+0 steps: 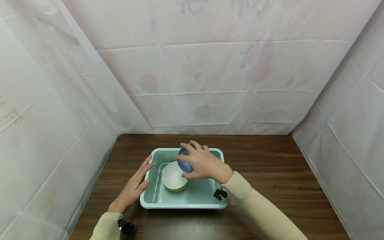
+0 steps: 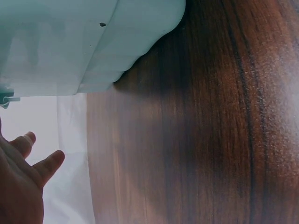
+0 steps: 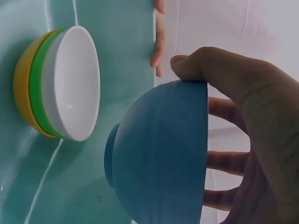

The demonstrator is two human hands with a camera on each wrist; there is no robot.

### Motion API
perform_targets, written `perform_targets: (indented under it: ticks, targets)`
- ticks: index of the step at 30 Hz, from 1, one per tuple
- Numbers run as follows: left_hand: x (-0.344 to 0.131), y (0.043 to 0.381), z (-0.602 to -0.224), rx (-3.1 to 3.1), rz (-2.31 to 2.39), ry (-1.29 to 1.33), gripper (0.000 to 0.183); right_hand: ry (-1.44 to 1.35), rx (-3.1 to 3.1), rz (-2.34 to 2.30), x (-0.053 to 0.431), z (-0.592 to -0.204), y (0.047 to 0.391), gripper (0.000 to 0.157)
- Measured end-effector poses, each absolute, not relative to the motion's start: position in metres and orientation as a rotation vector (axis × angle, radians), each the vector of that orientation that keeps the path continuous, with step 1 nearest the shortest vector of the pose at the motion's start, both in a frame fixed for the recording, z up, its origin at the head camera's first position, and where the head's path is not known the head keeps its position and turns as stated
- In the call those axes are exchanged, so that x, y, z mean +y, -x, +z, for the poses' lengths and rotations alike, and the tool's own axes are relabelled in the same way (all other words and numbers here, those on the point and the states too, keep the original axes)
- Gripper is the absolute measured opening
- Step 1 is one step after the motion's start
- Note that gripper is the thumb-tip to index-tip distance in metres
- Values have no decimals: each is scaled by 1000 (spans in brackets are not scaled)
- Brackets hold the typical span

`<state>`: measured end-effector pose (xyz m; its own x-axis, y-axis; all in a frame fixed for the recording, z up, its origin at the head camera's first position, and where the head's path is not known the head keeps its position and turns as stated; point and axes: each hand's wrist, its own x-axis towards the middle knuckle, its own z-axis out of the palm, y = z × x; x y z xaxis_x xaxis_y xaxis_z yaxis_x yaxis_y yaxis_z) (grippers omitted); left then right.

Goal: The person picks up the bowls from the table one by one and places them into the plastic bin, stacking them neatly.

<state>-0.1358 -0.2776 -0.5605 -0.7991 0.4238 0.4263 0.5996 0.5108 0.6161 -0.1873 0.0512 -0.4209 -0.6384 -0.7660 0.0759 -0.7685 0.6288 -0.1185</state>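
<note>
My right hand grips a blue bowl at its rim, thumb on one side and fingers on the other. The bowl is tilted, its foot toward a stack of bowls. That stack sits in a pale green basin: a white bowl on top, a green bowl under it and an orange-yellow bowl lowest. Along the basin's left rim lies my left hand, fingers stretched out. The left wrist view shows part of that hand beside the basin's outer wall.
The basin stands on a dark wooden table. White printed sheeting rises behind the table and on both sides. A small black device is on the right wrist, another black device on the left.
</note>
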Motion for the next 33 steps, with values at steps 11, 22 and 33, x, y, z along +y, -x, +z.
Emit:
perform_targets:
  ticks: [11,22,33]
  targets:
    - [-277,136,-559,-2556,-1153,845,69,-1464,-2767,58,35,-435,186,63]
    - [-277,135,-559,-2544,-1135,864,67,-1538,-2719,10,24,-443,188,65]
    - [-277,134,-560,-2550,-1148,845,68,-1572,-2741,38,17,-455,193,65]
